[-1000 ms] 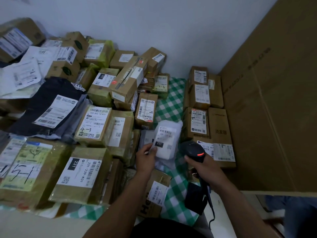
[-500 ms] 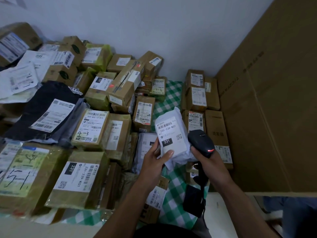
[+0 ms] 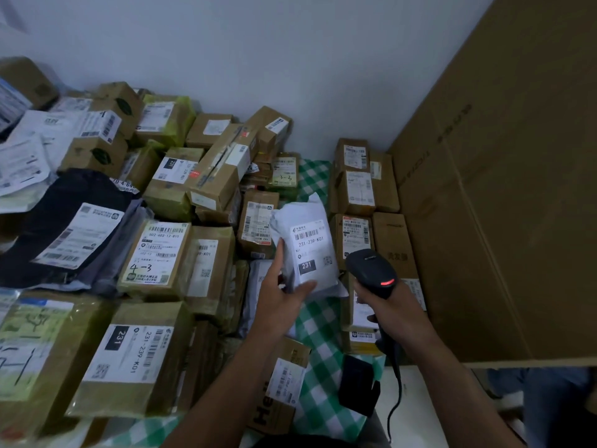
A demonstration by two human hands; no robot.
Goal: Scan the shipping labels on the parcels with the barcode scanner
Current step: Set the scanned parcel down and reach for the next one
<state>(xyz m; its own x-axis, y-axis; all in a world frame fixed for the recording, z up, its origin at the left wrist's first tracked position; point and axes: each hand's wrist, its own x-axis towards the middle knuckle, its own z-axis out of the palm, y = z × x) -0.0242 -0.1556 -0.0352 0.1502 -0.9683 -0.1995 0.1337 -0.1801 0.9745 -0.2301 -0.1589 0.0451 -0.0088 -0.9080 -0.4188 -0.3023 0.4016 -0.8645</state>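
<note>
My left hand (image 3: 281, 294) holds a white soft parcel (image 3: 307, 244) lifted above the pile, thumb on its front, label facing me. Its label (image 3: 312, 252) reads 231-239-K01 with a black 231 tag. My right hand (image 3: 387, 313) grips the handle of a black barcode scanner (image 3: 371, 271), just right of the parcel, with a red light glowing on its head. The scanner's cable (image 3: 396, 392) hangs down toward me.
Several labelled brown boxes (image 3: 139, 360) and a dark mailer bag (image 3: 64, 227) crowd the green checked cloth (image 3: 318, 321) to the left. A stack of boxes (image 3: 355, 189) stands behind the scanner. A large cardboard sheet (image 3: 504, 205) walls off the right. A black stand (image 3: 358, 384) sits near me.
My left hand picked the white parcel off the pile and raised it with the label upright. My right hand lifted the scanner up beside it.
</note>
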